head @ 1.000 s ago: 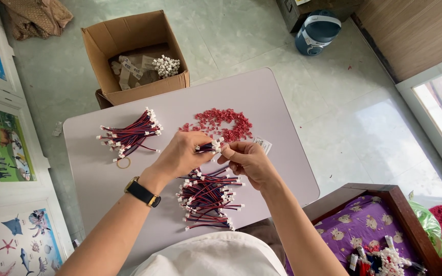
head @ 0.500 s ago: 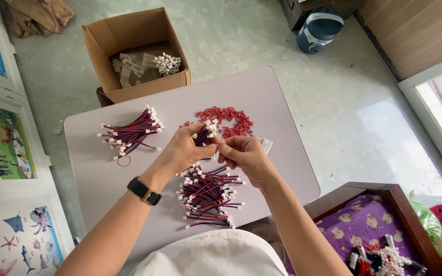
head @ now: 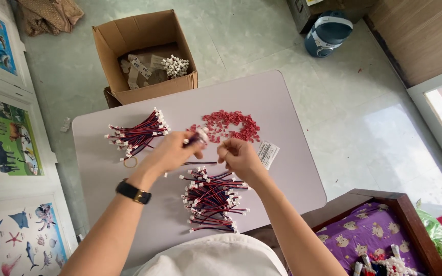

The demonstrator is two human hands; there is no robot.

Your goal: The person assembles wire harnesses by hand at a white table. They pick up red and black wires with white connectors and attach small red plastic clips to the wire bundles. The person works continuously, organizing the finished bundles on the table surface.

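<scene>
Pale green floor tiles are showing all around the low, rounded lavender table [head: 292, 168] you are working over; an open brown cardboard box [head: 144, 53] is standing on the floor just beyond its far edge, and a blue and white lidded container [head: 328, 33] is sitting well apart to the right. Your left hand [head: 172, 152], with a black wristwatch [head: 133, 192] on that wrist, is pinching a short red and black wire lead with a white plug [head: 199, 137] between curled fingertips; the fingers are closing tightly round it, just in front of the scatter of small red plastic connector housings [head: 231, 125]. Your right hand [head: 239, 157] is hovering just beside it with thumb and forefinger nipped together, though you cannot tell what, if anything, is sitting between them; a loose pile of red and black wire leads [head: 213, 199] is lying directly below both hands, a bundled bunch of the same leads [head: 136, 135] is resting to the left, and a white printed label [head: 267, 154] is lying near your right hand. Compared with a second ago, your hands are sitting a little further apart and the held lead is standing slightly higher toward the red pieces.
</scene>
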